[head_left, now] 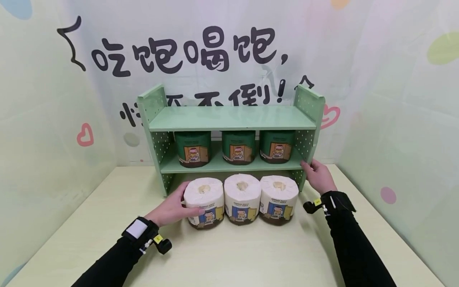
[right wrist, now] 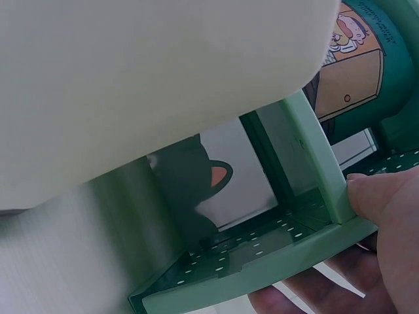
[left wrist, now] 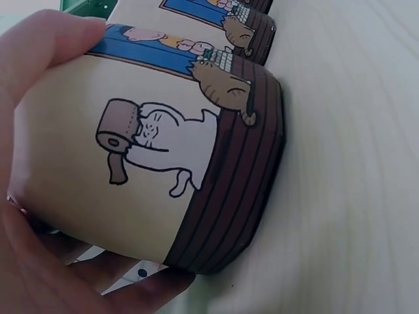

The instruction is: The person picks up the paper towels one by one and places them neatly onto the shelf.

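Note:
Three white-wrapped toilet paper rolls stand upright in a row on the table before a green shelf (head_left: 233, 118). My left hand (head_left: 173, 208) grips the leftmost white roll (head_left: 204, 195) from its left side. In the left wrist view the thumb lies over that roll's printed front (left wrist: 144, 131), with fingers curled behind. The middle roll (head_left: 242, 195) and the right roll (head_left: 279, 195) stand close beside it. With my right hand (head_left: 319, 177) I hold the shelf's right side panel, thumb at the middle board's end and fingers round the outer face, as the right wrist view shows.
On the shelf's middle board stand three green-wrapped rolls: a left one (head_left: 193, 148), a centre one (head_left: 238, 147) and a right one (head_left: 277, 146). A printed cloth backdrop (head_left: 222, 12) rises behind and at both sides of the pale wooden table (head_left: 229, 255).

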The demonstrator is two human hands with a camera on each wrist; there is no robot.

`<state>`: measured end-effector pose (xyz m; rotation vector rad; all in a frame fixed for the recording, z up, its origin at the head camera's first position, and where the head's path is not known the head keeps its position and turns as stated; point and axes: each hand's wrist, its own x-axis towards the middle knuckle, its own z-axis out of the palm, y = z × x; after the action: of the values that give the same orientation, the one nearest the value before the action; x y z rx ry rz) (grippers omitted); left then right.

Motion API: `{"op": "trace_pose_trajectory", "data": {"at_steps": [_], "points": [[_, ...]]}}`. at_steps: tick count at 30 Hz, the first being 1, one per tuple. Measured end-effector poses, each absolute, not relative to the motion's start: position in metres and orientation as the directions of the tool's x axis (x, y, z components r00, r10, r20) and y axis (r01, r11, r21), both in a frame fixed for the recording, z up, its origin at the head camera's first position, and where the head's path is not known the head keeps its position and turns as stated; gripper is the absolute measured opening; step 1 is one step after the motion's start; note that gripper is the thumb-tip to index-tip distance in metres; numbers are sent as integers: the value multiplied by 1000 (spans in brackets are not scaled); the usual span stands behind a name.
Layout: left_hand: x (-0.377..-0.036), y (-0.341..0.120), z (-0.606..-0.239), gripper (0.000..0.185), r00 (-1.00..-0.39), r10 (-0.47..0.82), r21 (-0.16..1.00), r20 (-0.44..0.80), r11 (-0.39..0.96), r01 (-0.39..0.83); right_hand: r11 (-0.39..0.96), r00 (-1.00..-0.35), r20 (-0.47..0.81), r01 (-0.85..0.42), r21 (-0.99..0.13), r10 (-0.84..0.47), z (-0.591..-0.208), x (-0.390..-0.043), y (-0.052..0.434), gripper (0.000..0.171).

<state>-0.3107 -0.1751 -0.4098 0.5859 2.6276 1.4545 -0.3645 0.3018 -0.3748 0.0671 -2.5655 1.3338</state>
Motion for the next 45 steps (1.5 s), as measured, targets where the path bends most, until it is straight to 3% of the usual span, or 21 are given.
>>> {"op": "trace_pose_trajectory", "data": {"at_steps": [16,34,45], "points": [[-310,-187,-401,91,-913,394,843,110,450,295,575,-969,236,-150,-804,76,-378,-364,303,58],[-289,-188,-338,78,-829,487,861,275,260,438,604,-965,247,-144,-784,91,-374,-365,299,57],[-289,-163,-303,79,-807,493,819,326,279,501,586,-966,240,-141,-798,95,-374,-364,298,56]]}}
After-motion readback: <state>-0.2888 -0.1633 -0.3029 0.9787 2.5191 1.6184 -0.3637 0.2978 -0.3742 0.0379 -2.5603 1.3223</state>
